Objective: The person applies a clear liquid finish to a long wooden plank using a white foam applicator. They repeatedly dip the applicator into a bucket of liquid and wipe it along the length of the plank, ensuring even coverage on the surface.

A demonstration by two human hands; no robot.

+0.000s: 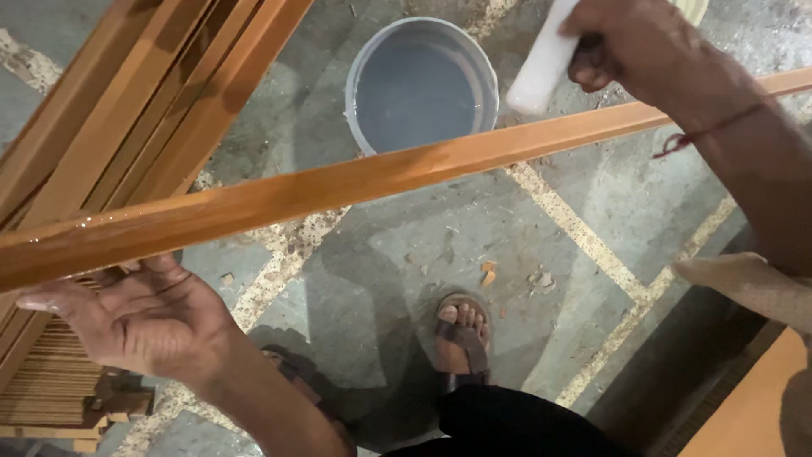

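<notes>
Grey concrete floor [592, 203] lies below. Left hand [139, 317], fingers open and palm up, supports the long glossy orange-brown wooden strip [338, 190]. Right hand [630, 46] grips a white block [541, 63] just above it, over the grey round bucket [421, 85].

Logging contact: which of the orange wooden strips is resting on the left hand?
The long strip crossing the frame above the bucket, lying on the open left hand. The other strips lean stacked at upper left, untouched.
</notes>
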